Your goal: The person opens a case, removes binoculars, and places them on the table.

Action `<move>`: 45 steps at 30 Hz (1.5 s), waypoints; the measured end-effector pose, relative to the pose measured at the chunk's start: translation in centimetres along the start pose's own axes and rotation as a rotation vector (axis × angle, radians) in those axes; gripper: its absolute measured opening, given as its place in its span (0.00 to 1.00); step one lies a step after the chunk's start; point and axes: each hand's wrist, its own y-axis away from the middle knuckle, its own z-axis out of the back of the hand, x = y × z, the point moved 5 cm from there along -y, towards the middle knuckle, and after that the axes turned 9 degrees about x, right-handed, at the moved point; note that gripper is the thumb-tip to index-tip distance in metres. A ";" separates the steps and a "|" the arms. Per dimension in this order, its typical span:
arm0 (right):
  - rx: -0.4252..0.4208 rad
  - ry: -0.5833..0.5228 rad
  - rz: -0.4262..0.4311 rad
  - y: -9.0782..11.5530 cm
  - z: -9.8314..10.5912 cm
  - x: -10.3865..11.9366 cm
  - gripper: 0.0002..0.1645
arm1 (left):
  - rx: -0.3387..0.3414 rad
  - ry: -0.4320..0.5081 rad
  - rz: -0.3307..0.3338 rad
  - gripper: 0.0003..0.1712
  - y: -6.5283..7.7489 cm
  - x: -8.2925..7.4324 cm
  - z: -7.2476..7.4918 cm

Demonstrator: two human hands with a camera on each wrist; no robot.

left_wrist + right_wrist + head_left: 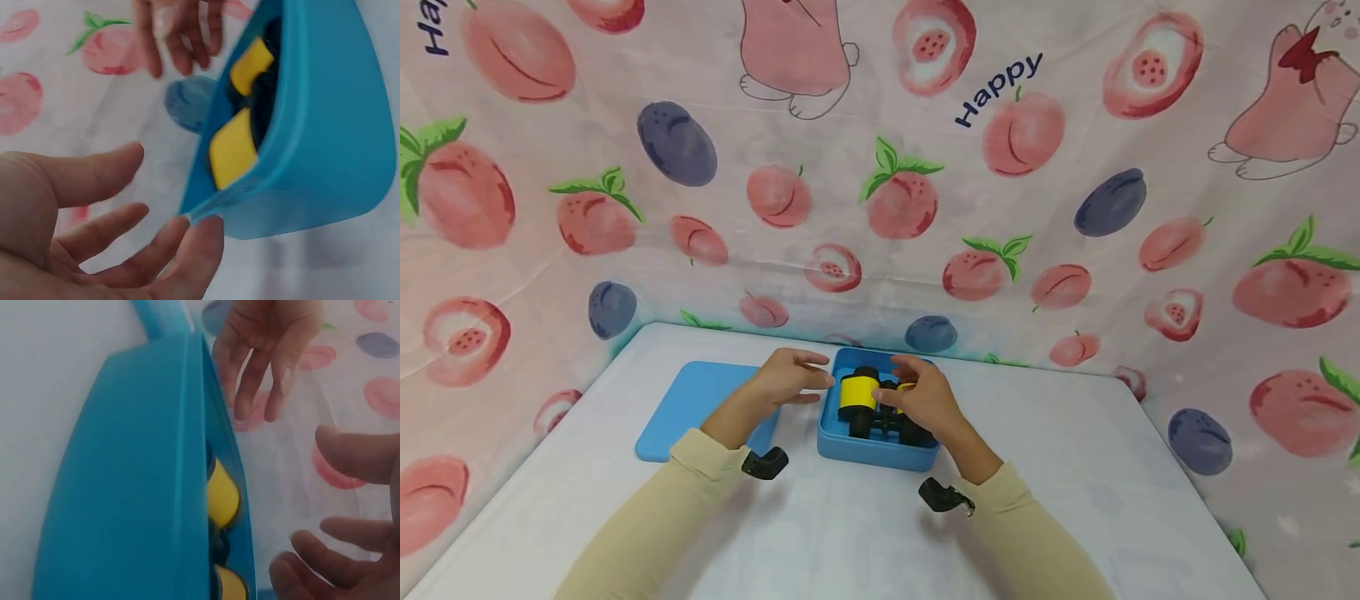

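Note:
Yellow-and-black binoculars (859,393) lie inside an open blue box (872,452), with both barrels showing in the left wrist view. At the box's left side is my left hand (792,379), its fingers spread and slightly bent. In the left wrist view, fingertips (206,240) of that hand come right at the box's rim. My right hand (931,402) hovers over the right part of the box and overlaps the right barrel in the head view. Its thumb and fingers stand apart with nothing between them in the right wrist view, hiding part of the binoculars from above.
A flat blue lid (688,408) lies on the white table (1060,483) to the left of the box, partly behind my left forearm. A fruit-print cloth (850,183) hangs behind the table. Each wrist carries a small black mount (765,463).

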 end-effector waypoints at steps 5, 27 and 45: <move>0.037 0.307 0.079 -0.4 -0.1 -0.3 0.47 | -0.022 -0.074 0.031 0.34 -0.8 1.2 -0.8; 0.270 1.033 0.229 -2.5 -1.6 -1.8 0.65 | -0.093 -0.055 0.121 0.37 -1.7 2.5 -1.5; 0.286 1.108 0.314 -3.3 -1.7 -2.7 0.63 | -0.123 -0.066 0.148 0.37 -1.9 2.5 -1.3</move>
